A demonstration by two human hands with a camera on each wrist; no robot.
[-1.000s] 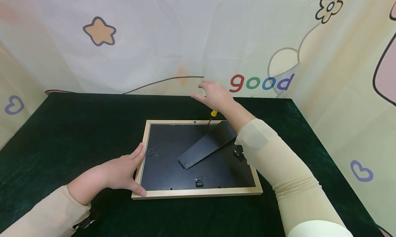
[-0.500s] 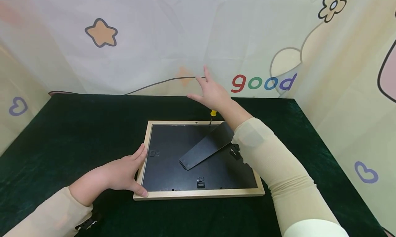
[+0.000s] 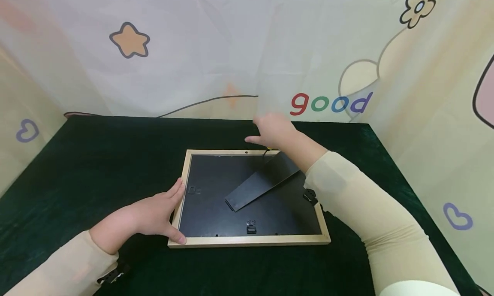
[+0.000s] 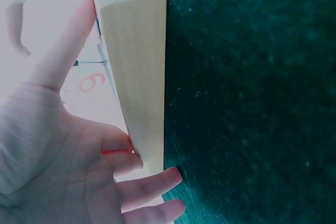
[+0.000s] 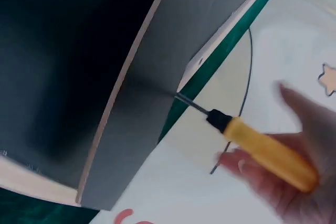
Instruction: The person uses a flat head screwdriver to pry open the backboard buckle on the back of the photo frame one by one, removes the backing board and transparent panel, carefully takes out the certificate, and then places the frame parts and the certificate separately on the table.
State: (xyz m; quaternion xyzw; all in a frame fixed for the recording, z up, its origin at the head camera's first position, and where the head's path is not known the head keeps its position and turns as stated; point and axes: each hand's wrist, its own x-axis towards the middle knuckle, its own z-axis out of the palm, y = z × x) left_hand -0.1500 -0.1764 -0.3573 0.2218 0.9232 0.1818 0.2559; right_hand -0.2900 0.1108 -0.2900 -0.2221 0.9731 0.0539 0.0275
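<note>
A picture frame (image 3: 250, 240) with a light wooden border lies face down, its black backboard (image 3: 216, 180) upward. The left hand (image 3: 154, 214) rests on its left border, thumb at the near corner; the wrist view shows the fingers along the wooden side. Beyond the far border, the right hand (image 3: 275, 131) holds a yellow-handled screwdriver (image 5: 273, 153), fingers curled around the handle against the palm. The screwdriver's metal shaft (image 5: 191, 102) reaches the far border near the slanting black stand leg (image 3: 254, 186). The stand leg hides its tip, and the hand covers most of the handle in the head view.
A dark green cloth (image 3: 115, 158) covers the table. A printed curtain (image 3: 200, 51) with a star and the word "good" hangs behind the table's back edge. A small black hanger (image 3: 251, 229) sits near the near border of the backboard.
The right hand has come down and slightly right, its spread fingers now curled in. The screwdriver's handle has tilted lower. The left hand stays on the frame.
</note>
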